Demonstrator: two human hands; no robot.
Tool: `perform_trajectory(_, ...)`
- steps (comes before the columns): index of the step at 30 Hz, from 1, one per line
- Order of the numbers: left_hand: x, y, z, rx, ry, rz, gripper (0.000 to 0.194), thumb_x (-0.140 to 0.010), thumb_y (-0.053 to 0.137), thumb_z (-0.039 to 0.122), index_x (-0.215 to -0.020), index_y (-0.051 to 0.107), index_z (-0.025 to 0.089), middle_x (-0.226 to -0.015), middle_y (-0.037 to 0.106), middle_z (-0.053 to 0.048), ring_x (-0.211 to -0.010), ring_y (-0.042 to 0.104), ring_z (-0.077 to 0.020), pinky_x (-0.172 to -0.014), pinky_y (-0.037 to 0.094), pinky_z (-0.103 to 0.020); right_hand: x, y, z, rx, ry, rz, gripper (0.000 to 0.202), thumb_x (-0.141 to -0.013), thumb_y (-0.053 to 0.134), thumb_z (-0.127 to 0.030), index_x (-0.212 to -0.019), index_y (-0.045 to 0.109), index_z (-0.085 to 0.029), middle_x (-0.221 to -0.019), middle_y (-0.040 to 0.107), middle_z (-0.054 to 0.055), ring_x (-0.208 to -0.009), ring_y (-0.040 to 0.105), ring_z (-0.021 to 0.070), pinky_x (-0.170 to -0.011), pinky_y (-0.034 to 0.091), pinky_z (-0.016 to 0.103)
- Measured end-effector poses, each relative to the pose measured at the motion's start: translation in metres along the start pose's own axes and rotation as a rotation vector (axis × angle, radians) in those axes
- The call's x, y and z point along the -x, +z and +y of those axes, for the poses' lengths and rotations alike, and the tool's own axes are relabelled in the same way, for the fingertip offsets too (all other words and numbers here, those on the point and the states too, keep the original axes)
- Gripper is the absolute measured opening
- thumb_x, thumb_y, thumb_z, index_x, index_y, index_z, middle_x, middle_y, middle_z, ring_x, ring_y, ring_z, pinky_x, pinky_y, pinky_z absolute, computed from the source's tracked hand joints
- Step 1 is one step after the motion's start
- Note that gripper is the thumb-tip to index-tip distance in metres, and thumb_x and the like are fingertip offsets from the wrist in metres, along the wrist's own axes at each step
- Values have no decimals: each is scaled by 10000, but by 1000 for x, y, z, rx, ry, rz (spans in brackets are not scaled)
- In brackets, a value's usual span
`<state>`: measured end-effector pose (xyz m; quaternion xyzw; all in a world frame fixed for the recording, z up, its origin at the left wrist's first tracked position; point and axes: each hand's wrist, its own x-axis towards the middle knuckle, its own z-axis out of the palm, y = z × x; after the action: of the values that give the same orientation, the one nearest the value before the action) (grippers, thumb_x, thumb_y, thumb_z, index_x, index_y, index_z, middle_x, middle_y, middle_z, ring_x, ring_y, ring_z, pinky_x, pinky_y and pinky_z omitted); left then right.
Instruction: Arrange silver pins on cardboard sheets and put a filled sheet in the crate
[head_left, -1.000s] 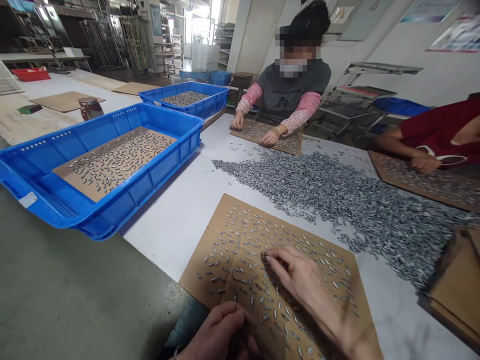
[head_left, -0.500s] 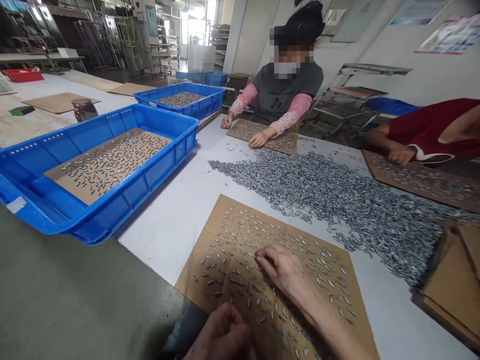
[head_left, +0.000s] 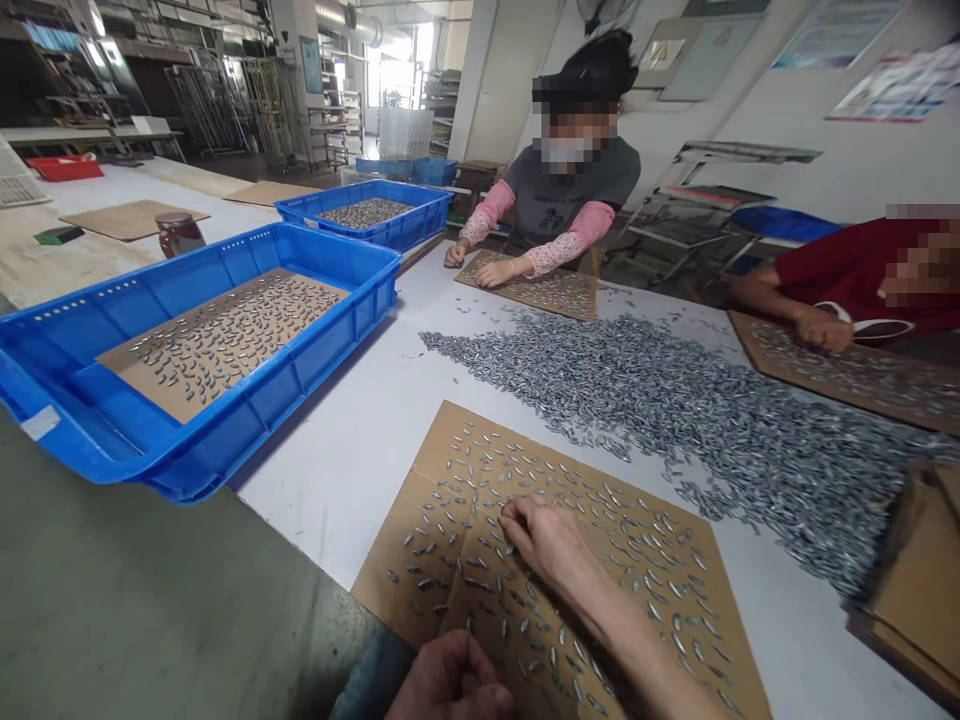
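A brown cardboard sheet (head_left: pixel 420 590) lies on the white table in front of me, dotted with many small silvery spindle-shaped metal pieces (head_left: pixel 551 655). Over the middle of the sheet, my right hand (head_left: pixel 551 545) is closed with thumb and fingertips pinched together, low among the pieces. Its fingertips hide whatever is between them. My left hand (head_left: pixel 454 680) is at the sheet's near edge, fingers curled in with the thumb against them; what they hold, if anything, is hidden. Beyond the sheet spreads a large heap of the same metal pieces (head_left: pixel 675 400).
A blue crate (head_left: pixel 300 375) at left holds a cardboard sheet covered with pieces; another blue crate (head_left: pixel 420 215) stands behind it. Stacked cardboard (head_left: pixel 915 570) is at right. Two co-workers, one in pink sleeves (head_left: pixel 589 235), one in a red top (head_left: pixel 832 260), bend over similar sheets.
My right hand has shifted slightly left over the sheet, still pinched. My left hand stays curled near the edge. The far co-worker's hand has moved left across their sheet. The view has tilted slightly.
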<state>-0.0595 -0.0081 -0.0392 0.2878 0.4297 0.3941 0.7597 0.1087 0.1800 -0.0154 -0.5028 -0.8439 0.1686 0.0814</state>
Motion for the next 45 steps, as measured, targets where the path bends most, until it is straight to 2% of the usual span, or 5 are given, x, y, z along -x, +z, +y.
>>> perform_trajectory(8, -1, 1, -4, 100, 29, -31, 562, -806, 776, 683, -873, 500, 198, -630, 651, 15, -536, 562, -85, -512, 258, -207, 27, -3, 14, -51, 17, 30, 306, -1013, 436, -334, -822, 650, -226, -867, 698, 67, -788, 660, 214, -708, 438, 309)
perform_trajectory(18, 3, -3, 4, 27, -22, -11, 567, -793, 771, 694, -874, 497, 205, -613, 649, 30, -482, 480, -71, -482, 251, -205, 16, 4, 3, -29, 76, -27, 264, -960, 453, -214, -761, 626, -217, -808, 680, 44, -709, 643, 172, -640, 373, 279)
perform_trajectory(26, 8, 7, 17, 36, -46, 15, 597, -747, 772, 733, -867, 482, 224, -568, 645, 42, -390, 418, -62, -414, 263, -193, 18, 3, 13, -42, 62, 1, 286, -995, 466, -308, -786, 648, -233, -844, 697, 48, -751, 658, 197, -681, 411, 291)
perform_trajectory(33, 12, 3, 16, 47, -79, 103, 607, -651, 841, 711, -807, 529, 215, -491, 574, 66, -355, 388, -67, -377, 225, -204, 35, 6, -16, -122, -84, -20, 247, -1014, 481, -315, -853, 653, -241, -882, 701, 34, -802, 661, 193, -716, 434, 295)
perform_trajectory(45, 16, 7, 28, 149, -79, 208, 583, -673, 853, 652, -887, 607, 169, -676, 698, 4, -375, 374, -28, -377, 174, -215, 30, 16, -42, 72, 52, -164, 187, -957, 522, -207, -818, 646, -220, -894, 719, 43, -797, 660, 195, -650, 314, 303)
